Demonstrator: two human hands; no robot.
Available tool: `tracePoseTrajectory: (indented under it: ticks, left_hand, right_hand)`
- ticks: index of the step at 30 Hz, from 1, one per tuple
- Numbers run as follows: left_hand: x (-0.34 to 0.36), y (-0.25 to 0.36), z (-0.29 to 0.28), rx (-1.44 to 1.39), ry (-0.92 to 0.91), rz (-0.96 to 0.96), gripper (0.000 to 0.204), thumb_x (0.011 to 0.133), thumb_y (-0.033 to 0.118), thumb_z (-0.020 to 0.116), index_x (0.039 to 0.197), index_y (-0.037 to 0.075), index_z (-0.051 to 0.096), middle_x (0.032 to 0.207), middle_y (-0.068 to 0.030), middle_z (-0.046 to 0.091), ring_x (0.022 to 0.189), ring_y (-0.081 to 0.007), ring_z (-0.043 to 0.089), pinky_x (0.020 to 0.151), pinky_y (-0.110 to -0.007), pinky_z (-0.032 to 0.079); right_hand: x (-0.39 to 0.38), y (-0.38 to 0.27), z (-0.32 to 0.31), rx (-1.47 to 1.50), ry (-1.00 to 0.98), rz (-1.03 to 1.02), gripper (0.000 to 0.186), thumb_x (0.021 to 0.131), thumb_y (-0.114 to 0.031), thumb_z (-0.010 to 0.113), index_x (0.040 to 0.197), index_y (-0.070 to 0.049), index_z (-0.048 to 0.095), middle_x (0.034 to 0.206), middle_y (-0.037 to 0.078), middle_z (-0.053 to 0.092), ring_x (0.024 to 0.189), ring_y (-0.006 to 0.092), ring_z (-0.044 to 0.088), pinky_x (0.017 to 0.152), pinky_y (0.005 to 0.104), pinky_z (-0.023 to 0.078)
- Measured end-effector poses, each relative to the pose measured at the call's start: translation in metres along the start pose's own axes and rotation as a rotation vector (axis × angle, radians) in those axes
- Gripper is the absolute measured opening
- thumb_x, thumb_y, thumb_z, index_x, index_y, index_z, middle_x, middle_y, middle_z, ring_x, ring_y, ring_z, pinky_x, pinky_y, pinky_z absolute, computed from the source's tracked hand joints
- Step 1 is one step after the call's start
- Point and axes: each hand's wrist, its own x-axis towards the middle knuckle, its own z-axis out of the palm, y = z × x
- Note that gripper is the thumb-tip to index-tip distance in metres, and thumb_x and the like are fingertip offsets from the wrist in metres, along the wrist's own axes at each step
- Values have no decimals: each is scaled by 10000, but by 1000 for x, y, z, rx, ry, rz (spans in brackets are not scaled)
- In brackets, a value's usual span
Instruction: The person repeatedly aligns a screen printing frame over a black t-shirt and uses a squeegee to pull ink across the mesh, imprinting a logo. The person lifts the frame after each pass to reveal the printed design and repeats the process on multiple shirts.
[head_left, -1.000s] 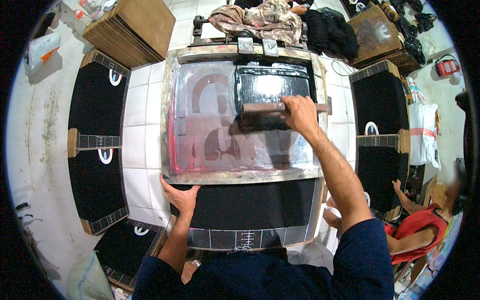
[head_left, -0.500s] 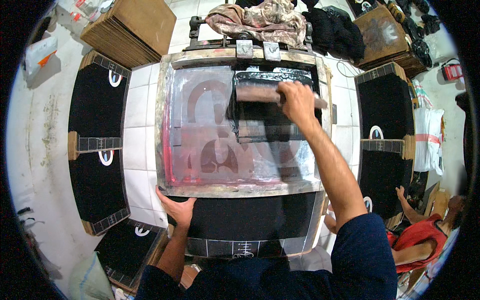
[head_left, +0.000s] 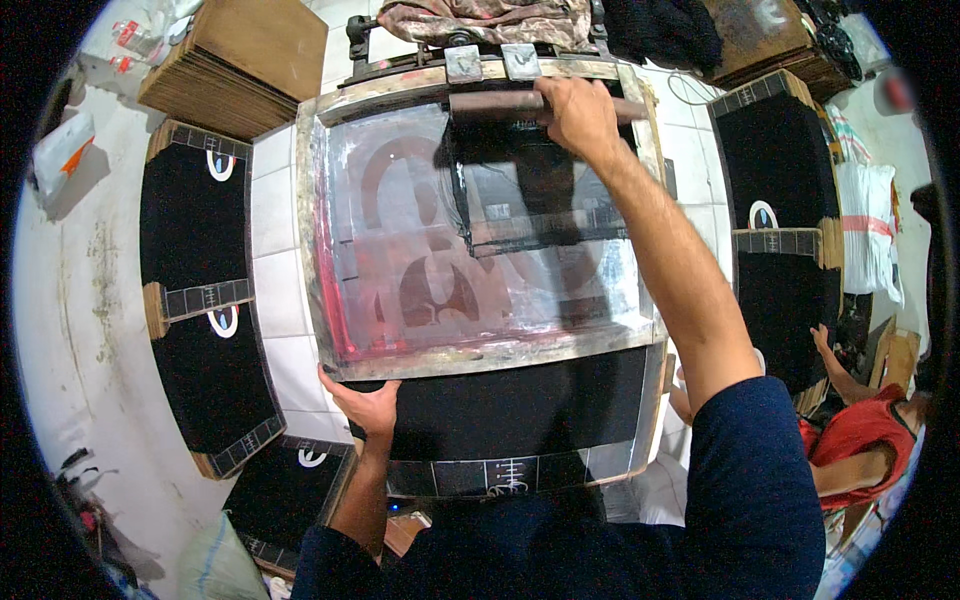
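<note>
A wood-framed printing screen (head_left: 480,358) lies over a board covered in black cloth (head_left: 520,410). Its mesh carries curved stencil shapes, with black ink in the upper right part. My right hand (head_left: 580,115) is closed around the long wooden handle of a squeegee (head_left: 492,106), which lies crosswise at the screen's far edge. At the near left corner of the frame, my left hand (head_left: 368,407) grips the wood, thumb and fingers apart; some fingertips are hidden by the frame. Two metal clamps (head_left: 463,63) hold the frame's far side.
Boards with black cloth (head_left: 195,215) line the left side, and more (head_left: 775,165) the right. A stack of brown boards (head_left: 245,50) stands far left. Stained cloth (head_left: 480,22) hangs behind the clamps. A person in a red top (head_left: 865,445) is at the lower right.
My right hand has pushed the squeegee away from me to the far edge, leaving black ink on the mesh. My left hand stays at the frame corner. The view has shifted slightly.
</note>
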Motion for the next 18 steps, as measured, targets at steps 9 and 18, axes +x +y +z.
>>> tracePoseTrajectory:
  ticks: [9,18]
  left_hand:
    - [-1,-4,-1,33,3,17,1351,524,251,1013,1564,-27,196,1481,-309,408,1362,-490,425,1160,-545,321]
    - [0,-3,3,-51,-5,38,1363,534,222,1012,1567,-54,167,1487,-334,394,1384,-501,406,1175,-551,304]
  right_hand:
    - [-61,-15,-29,100,-241,-1,364,767,-237,833,1099,-178,696,934,48,698,931,267,690,782,456,483]
    - [14,6,9,-12,-19,-15,338,755,-99,762,1082,-156,698,1001,56,718,986,275,695,818,473,496]
